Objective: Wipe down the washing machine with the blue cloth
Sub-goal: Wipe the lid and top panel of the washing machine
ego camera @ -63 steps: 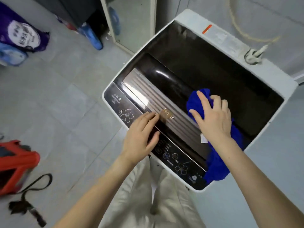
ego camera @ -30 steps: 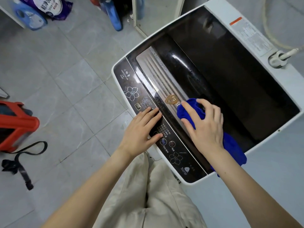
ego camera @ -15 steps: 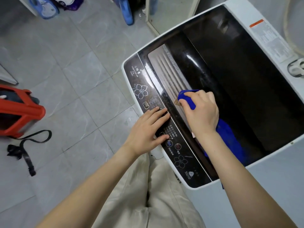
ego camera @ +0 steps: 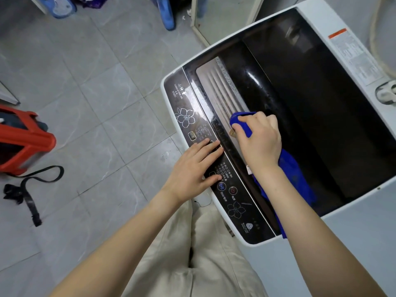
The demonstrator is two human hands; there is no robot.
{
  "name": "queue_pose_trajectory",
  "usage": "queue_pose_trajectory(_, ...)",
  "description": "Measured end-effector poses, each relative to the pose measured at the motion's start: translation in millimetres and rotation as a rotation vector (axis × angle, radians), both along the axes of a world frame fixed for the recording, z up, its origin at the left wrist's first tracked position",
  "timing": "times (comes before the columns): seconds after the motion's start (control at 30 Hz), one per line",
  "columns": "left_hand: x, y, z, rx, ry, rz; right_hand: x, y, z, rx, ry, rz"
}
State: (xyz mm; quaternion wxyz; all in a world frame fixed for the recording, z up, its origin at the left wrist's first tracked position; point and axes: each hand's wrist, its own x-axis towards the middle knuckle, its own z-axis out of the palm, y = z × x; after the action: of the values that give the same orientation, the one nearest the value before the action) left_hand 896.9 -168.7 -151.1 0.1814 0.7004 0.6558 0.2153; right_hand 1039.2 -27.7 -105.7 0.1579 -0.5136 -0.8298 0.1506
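Right hand [ego camera: 260, 142] clenches the blue cloth [ego camera: 293, 174] on the lid's front edge; left hand [ego camera: 192, 170] lies flat, released.

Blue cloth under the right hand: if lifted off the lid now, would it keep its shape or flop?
Probably flop. The blue cloth bunches under the right hand, and its free end trails limp past the wrist over the washing machine edge. It looks thin and light, so it should slide easily across the glossy lid.

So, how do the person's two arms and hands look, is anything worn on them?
Both forearms are bare, with no sleeves in view. The left hand and right hand show no gloves, rings, watch or bracelet. Below them, light beige trousers are visible.
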Motion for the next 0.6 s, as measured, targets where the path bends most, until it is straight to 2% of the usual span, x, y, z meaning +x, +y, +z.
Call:
queue_pose_trajectory(0.23, -1, 0, -1, 0.004, -0.028, 0.013, 62, -58, -1, 0.004, -0.012, 0.051)
queue_pose_trajectory(0.47, 0, 0, -5, 0.017, -0.056, 0.015, -11, 3, -5, 0.048, -0.01, 0.112)
queue_pose_trajectory(0.6, -2, -1, -4, 0.0, -0.049, 0.01, 11, -20, -4, 0.062, 0.009, 0.114)
